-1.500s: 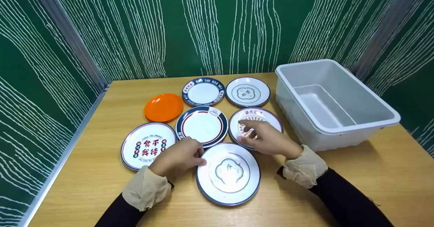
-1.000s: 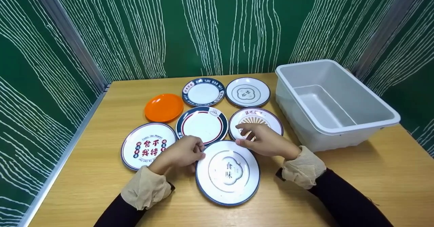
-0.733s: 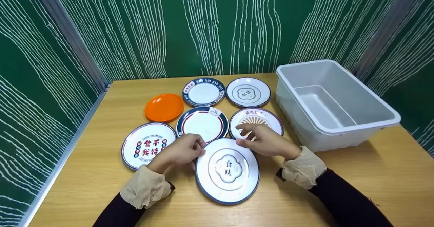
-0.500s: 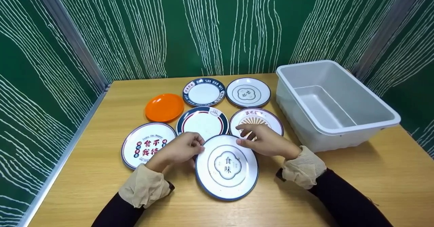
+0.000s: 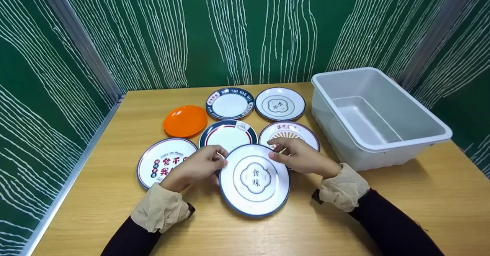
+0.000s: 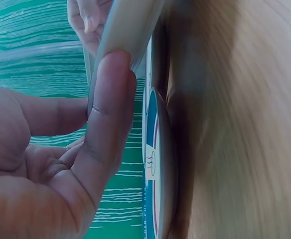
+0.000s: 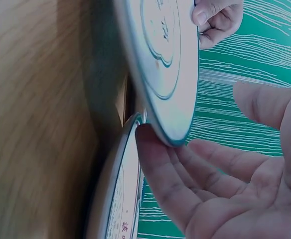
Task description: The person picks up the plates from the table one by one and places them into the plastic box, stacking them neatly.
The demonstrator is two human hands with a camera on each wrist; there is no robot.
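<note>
A white plate (image 5: 255,206) with a blue rim and black characters in its middle is raised and tilted over the table. My left hand (image 5: 201,164) pinches its left edge; in the left wrist view the thumb lies on one face of the plate (image 6: 128,25) and the fingers on its underside. At the upper right edge is my right hand (image 5: 304,158). The right wrist view shows its fingertips (image 7: 153,142) right at the rim and the thumb standing off the plate. Behind the hands lies a white plate with a fan pattern (image 5: 287,128), partly covered by the right hand.
Around the hands lie an orange plate (image 5: 185,121), a red-lettered plate (image 5: 168,156), a navy-banded plate (image 5: 226,139), a navy-lettered plate (image 5: 229,105) and a flower-outlined plate (image 5: 280,103). At right stands a deep grey bin (image 5: 344,122). Green walls enclose the wooden table (image 5: 95,210).
The blue-rimmed plate has turned so its characters read upright, then risen and moved away from the table's near edge with my left hand. The right hand has stayed nearly in place.
</note>
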